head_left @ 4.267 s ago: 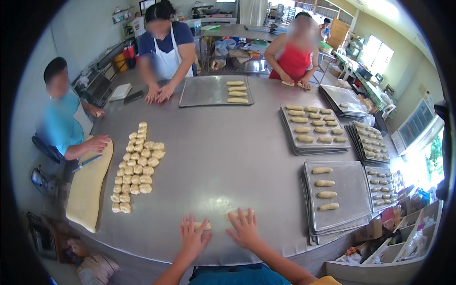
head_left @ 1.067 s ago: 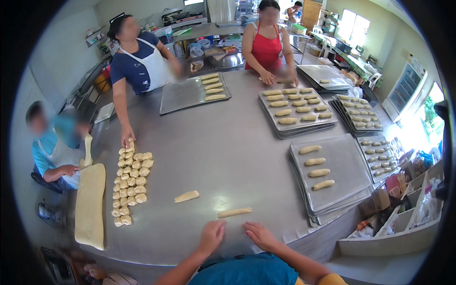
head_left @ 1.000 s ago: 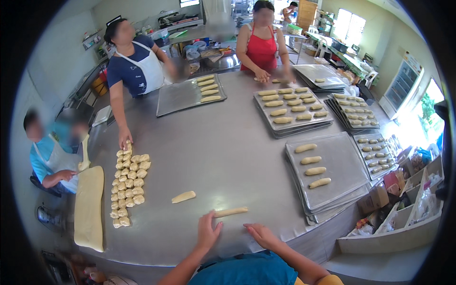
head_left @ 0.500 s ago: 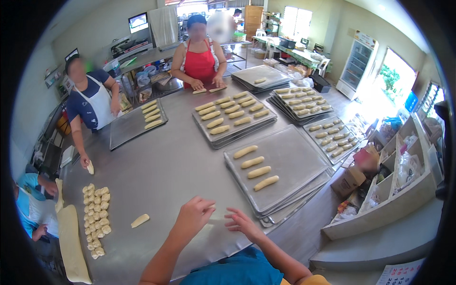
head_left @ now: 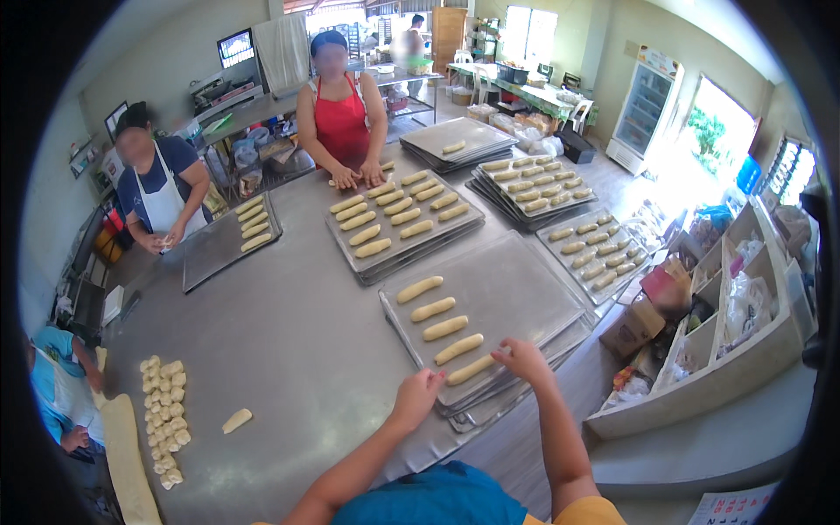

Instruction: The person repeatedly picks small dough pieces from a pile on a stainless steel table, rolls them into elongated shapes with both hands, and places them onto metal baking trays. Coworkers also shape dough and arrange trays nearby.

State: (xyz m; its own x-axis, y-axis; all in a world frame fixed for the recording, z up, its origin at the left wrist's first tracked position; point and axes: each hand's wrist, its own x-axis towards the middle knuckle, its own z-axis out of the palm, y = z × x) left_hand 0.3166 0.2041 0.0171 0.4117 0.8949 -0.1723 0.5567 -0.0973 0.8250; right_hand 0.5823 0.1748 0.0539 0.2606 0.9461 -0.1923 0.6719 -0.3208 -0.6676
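Observation:
A pale dough roll (head_left: 471,369) lies lengthwise between my hands at the near end of a metal baking tray (head_left: 516,302). At its left end, my left hand (head_left: 418,395) is closed, fingertips pinching. My right hand (head_left: 523,359) pinches the other end with thumb and finger. Several similar dough rolls (head_left: 445,328) lie in a row beyond it on the same tray, which tops a stack. A short flattened dough piece (head_left: 236,421) lies alone on the steel table (head_left: 289,350) to my left.
Dough lumps (head_left: 164,416) and a long dough sheet (head_left: 129,464) lie far left, beside a person in light blue (head_left: 57,376). Filled trays (head_left: 407,219) stand ahead, near a person in a red apron (head_left: 341,122). Another person (head_left: 162,184) stands left. Shelves (head_left: 691,324) flank my right.
Both my hands have moved forward onto the tray, and a further dough roll now lies there between them. The person at left has brought both hands together. The view has shifted slightly.

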